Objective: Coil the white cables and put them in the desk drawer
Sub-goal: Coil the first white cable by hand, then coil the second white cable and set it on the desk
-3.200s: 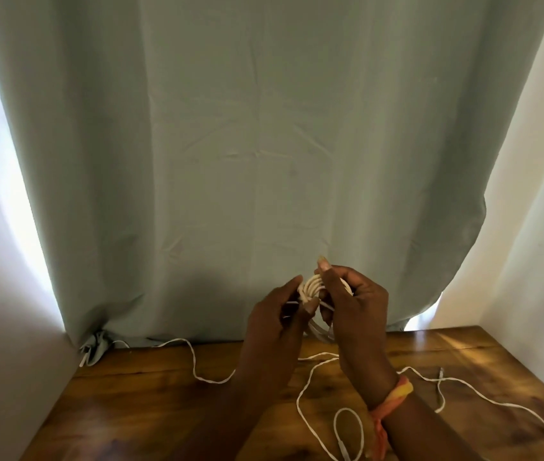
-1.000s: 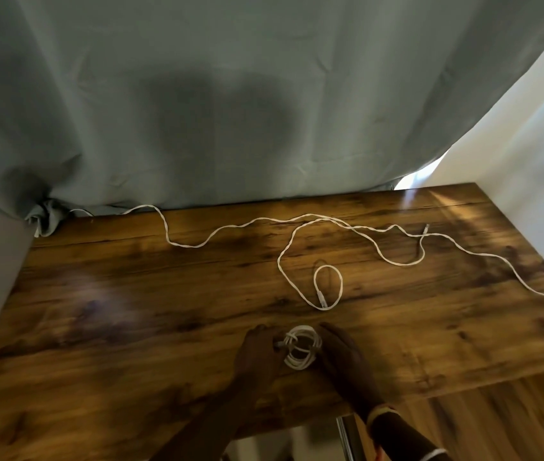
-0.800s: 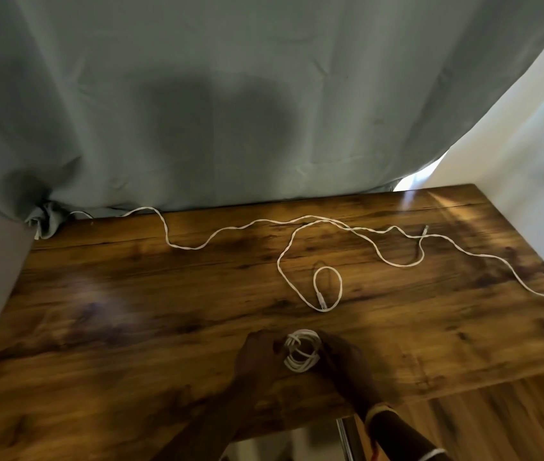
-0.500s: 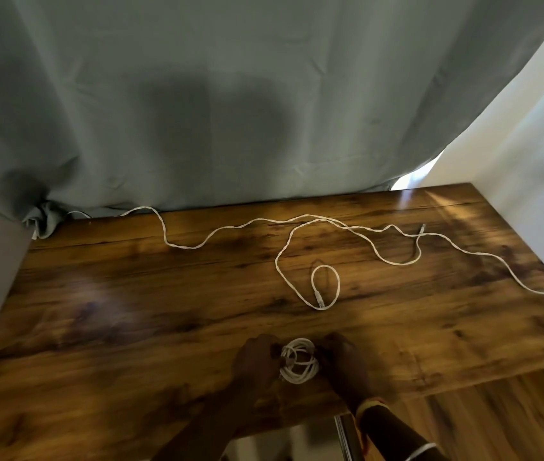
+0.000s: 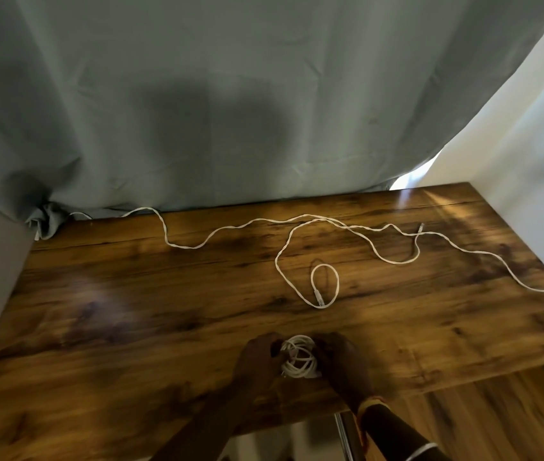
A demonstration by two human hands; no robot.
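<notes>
The left hand [image 5: 257, 361] and the right hand [image 5: 343, 364] sit close together over the near edge of the desk [image 5: 130, 311]. Both hands have their fingers curled in against the sides of a coiled cable [image 5: 298, 357]. The left hand grips the coil's left edge and the right hand grips its right edge. The coiled cable is a small white bundle of several loops, held between the two hands just above or on the wood; which of the two cannot be told. An orange wristband [image 5: 368, 402] circles the right wrist.

Farther back on the desk, well apart from the hands, lie two uncoiled white leads. A loose cable [image 5: 197, 246] comes out from under the curtain [image 5: 230, 94] at the back left corner. It wanders to the right across the wood and ends in a small plug near the back right. A second cable [image 5: 277, 261] makes a small closed loop near the middle of the desk, with its plug lying inside that loop. From there it swings back, crosses the loose cable, and trails off to the right edge, where it hooks round.

The grey-green curtain hangs along the whole back of the desk. A wooden floor [image 5: 496, 410] shows below the desk's near right edge, and a metal leg [image 5: 343, 434] stands under the desk beside the right forearm.
</notes>
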